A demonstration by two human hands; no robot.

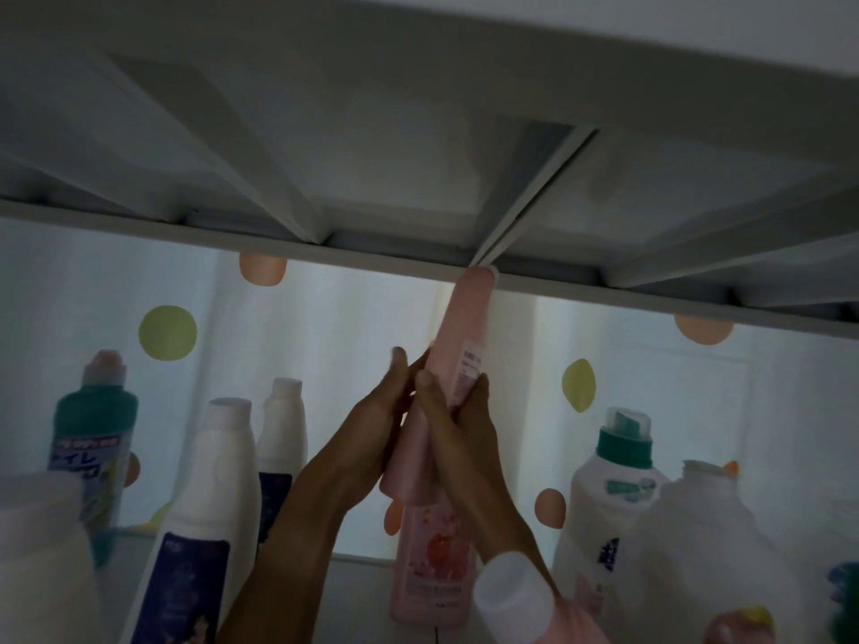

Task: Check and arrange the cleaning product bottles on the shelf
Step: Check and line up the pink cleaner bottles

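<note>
A pink bottle (465,332) is held up, tilted, between both hands, with its upper end touching the underside of the upper shelf (418,188). My left hand (376,411) grips its left side and my right hand (458,420) wraps round its middle from the right. Behind and below stands another pink bottle (434,564) with a flower label. Two white bottles with dark labels (209,504) (281,434) stand at the left, beside a green-shouldered bottle (95,434).
A white bottle with a green cap (613,485) and a large translucent jug (716,541) stand at the right. A white cap (513,592) is close to the camera at bottom right. Behind the shelf hangs a white dotted curtain (325,327).
</note>
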